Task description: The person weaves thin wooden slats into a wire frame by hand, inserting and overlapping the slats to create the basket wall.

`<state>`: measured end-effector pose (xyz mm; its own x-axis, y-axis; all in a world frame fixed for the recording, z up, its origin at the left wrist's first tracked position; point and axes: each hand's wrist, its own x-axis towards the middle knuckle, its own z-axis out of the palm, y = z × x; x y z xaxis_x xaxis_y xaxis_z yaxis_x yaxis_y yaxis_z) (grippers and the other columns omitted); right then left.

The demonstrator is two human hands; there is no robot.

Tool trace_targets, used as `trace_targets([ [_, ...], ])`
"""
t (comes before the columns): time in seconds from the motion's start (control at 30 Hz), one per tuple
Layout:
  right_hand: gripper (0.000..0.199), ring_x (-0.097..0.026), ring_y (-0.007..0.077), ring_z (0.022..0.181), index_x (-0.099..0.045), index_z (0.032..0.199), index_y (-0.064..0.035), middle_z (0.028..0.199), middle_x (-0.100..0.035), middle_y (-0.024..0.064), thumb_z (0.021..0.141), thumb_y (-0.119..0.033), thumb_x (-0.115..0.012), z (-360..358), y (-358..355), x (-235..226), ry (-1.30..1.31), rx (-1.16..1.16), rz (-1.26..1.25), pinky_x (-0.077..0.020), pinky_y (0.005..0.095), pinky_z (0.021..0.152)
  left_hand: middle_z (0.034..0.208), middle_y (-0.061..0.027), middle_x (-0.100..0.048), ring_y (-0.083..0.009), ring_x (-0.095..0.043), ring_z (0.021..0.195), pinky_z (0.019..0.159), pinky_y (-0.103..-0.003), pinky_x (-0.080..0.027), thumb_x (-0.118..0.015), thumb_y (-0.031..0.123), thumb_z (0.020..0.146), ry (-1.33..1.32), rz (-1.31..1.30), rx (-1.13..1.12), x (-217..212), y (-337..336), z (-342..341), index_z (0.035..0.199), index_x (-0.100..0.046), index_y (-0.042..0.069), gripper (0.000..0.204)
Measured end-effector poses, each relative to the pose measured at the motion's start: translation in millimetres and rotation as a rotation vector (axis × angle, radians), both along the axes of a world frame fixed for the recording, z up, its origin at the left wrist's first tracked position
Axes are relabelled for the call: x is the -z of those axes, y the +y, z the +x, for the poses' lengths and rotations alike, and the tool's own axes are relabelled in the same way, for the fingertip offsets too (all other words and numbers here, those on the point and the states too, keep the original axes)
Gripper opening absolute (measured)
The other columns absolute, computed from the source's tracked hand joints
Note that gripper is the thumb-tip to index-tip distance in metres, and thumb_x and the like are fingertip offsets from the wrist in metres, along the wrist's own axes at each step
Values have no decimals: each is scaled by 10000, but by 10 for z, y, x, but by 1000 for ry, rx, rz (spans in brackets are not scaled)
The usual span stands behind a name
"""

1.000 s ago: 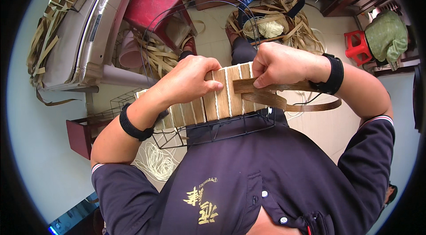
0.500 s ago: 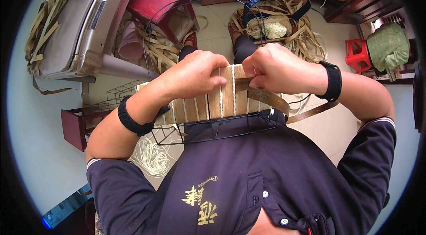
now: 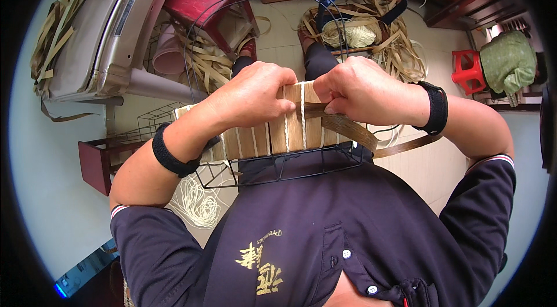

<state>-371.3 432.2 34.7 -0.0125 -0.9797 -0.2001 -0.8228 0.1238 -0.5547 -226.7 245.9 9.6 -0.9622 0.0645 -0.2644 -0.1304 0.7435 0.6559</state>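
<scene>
Left hand (image 3: 255, 93) clasps a wire basket (image 3: 296, 133), right hand (image 3: 368, 89) pinches a brown strip (image 3: 351, 131). Slats (image 3: 247, 143) and white cord (image 3: 303, 124) cover one side; the strip's tail (image 3: 409, 145) hangs loose.

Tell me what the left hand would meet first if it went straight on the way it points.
The left hand points rightward: probably the white cord on the strip-covered panel between the hands, with the right hand just beyond; depth is hard to judge.
</scene>
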Motion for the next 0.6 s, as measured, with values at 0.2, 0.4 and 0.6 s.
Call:
trace_targets([
  [0.2, 160, -704, 386, 788, -658, 776, -50, 731, -681, 152, 753, -88, -812, -13, 10, 10, -33, 63, 77, -540, 468, 697, 1146, -220, -703, -401, -660, 1092, 922, -449, -530, -715, 48, 855, 6, 82, 210, 39, -191, 68, 1387, -572, 32, 550],
  [0.4, 167, -698, 378, 778, -654, 764, -66, 727, -675, 146, 755, -101, -817, 32, -50, 16, -4, 29, 75, -531, 475, 690, 1084, -210, -714, -421, -666, 1036, 874, -474, -537, -722, 42, 847, 25, 14, 141, 42, -122, 75, 1329, -601, 52, 497],
  [0.6, 149, -700, 392, 767, -690, 794, -47, 745, -685, 178, 763, -128, -811, 125, -101, 121, 35, 7, 26, -534, 482, 690, 1018, -214, -714, -425, -675, 980, 827, -484, -540, -701, 41, 865, 34, 26, 140, 80, -133, 72, 1287, -608, 59, 433],
])
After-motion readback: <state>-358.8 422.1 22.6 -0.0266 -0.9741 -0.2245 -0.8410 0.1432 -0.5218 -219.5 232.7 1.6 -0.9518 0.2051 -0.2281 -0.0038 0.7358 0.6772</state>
